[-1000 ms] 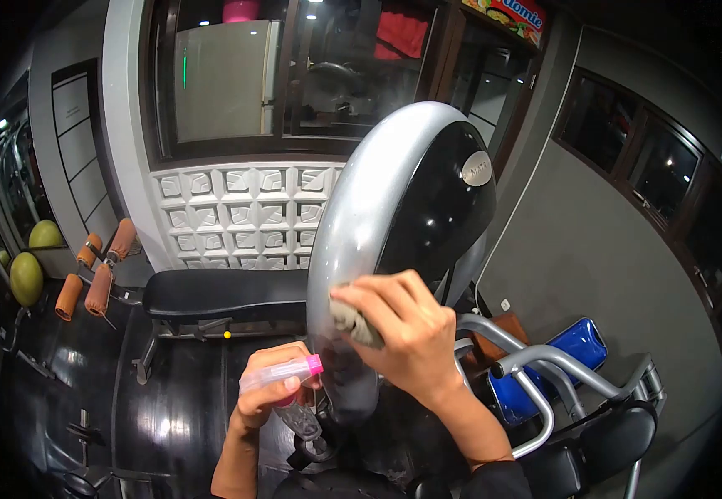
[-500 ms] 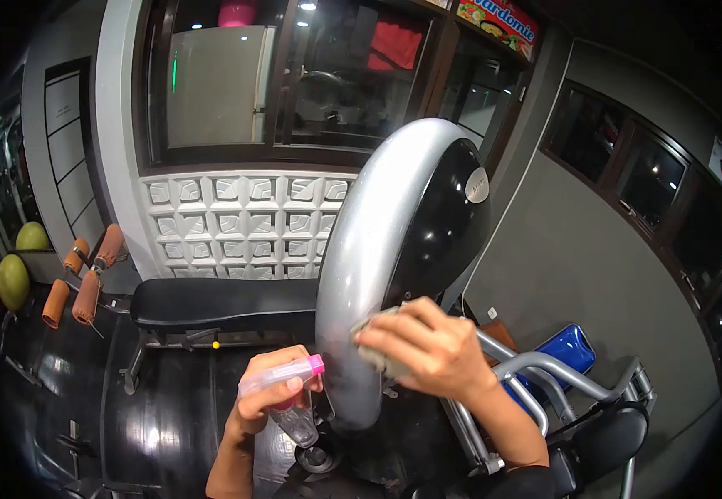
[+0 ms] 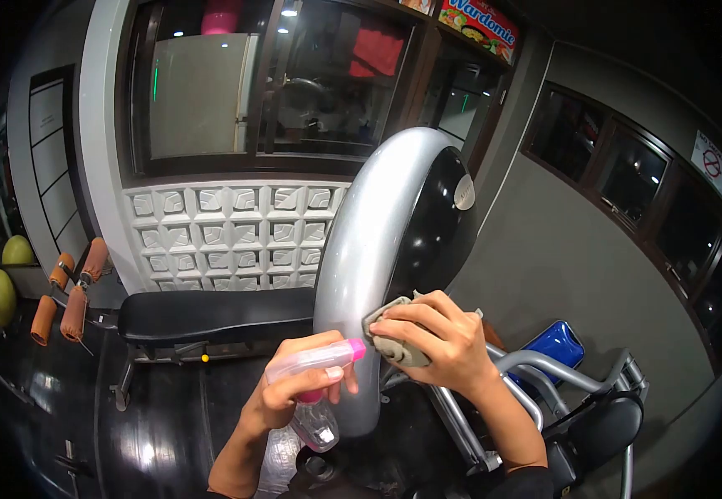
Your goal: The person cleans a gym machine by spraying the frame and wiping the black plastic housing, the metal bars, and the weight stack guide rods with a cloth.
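A clear spray bottle (image 3: 318,424) with a pink nozzle is in my left hand (image 3: 299,382), its fingers wrapped round the neck and trigger. The nozzle points right, close in front of the silver curved casing (image 3: 353,258) of a gym machine. My right hand (image 3: 436,341) grips a bunched grey-green cloth (image 3: 400,341) at the casing's right edge. The casing has a glossy black side panel (image 3: 432,229) with a round silver badge (image 3: 464,192).
A black padded bench (image 3: 211,314) stands behind on the left, with orange foam rollers (image 3: 73,312) at its end. Grey tubular frame bars (image 3: 544,363) and a black seat (image 3: 602,437) are on the right, near a blue glossy object (image 3: 559,345). A patterned white block wall (image 3: 232,229) stands behind.
My left hand has moved right and slightly down with the spray bottle, nearer the cloth. My right hand has shifted slightly right, and more of the cloth shows. The view has shifted a little.
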